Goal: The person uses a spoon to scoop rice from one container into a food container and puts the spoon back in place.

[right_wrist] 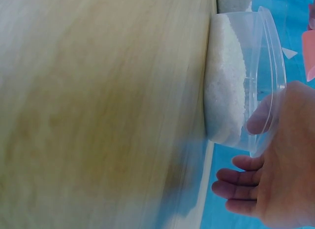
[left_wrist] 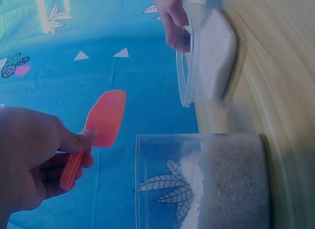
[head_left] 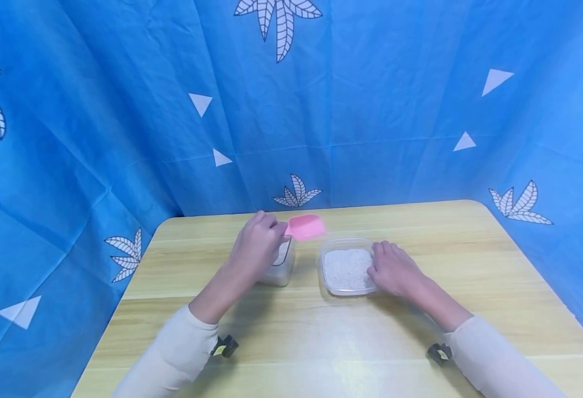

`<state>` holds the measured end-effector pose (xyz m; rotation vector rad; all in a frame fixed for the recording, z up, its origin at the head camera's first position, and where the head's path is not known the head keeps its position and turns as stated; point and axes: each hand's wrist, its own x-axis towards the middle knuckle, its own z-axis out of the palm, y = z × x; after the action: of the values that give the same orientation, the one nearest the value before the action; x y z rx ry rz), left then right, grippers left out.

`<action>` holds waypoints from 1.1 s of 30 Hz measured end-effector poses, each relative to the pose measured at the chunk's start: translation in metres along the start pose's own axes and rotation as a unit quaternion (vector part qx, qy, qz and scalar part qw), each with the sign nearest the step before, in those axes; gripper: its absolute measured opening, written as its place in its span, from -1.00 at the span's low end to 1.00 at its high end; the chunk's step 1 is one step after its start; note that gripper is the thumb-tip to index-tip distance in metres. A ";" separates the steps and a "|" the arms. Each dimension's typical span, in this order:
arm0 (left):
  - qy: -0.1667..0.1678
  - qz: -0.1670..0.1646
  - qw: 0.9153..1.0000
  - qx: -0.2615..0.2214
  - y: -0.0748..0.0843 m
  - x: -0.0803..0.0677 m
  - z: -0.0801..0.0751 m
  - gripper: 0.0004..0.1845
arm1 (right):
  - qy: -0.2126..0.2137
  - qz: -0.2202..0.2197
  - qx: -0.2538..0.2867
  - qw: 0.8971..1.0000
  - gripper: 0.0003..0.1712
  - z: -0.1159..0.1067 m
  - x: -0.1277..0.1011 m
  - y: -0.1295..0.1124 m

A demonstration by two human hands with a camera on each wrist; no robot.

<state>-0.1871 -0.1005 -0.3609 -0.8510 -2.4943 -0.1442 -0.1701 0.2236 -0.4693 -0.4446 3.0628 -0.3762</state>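
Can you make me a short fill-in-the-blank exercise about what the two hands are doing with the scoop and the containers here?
1. The left hand pinches the handle of a ____ scoop.
2. The right hand rests on the rim of the shallow container, which holds white ____.
3. Both containers stand on a ____ table.
4. The tall container beneath the scoop is made of ____ plastic.

Missing words: pink; grains; wooden; clear

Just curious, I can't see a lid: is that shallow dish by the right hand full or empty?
Nearly full: white grains fill the lidless shallow dish almost to its rim.
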 end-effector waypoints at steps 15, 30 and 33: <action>0.001 -0.014 1.000 0.007 -0.013 -0.009 -0.005 -0.71 | 0.009 -0.003 0.003 1.000 -0.34 0.003 0.000 0.000; 0.003 -0.033 0.999 -0.001 -0.024 -0.013 -0.007 -0.71 | 0.008 -0.003 0.001 1.000 -0.34 0.002 0.000 0.002; 0.003 -0.036 0.999 0.000 -0.027 -0.015 -0.008 -0.71 | 0.008 -0.002 0.000 1.000 -0.34 0.002 0.000 0.002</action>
<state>-0.1902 -0.1324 -0.3597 -0.7609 -2.5197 -0.1714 -0.1706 0.2249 -0.4713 -0.4508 3.0772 -0.3803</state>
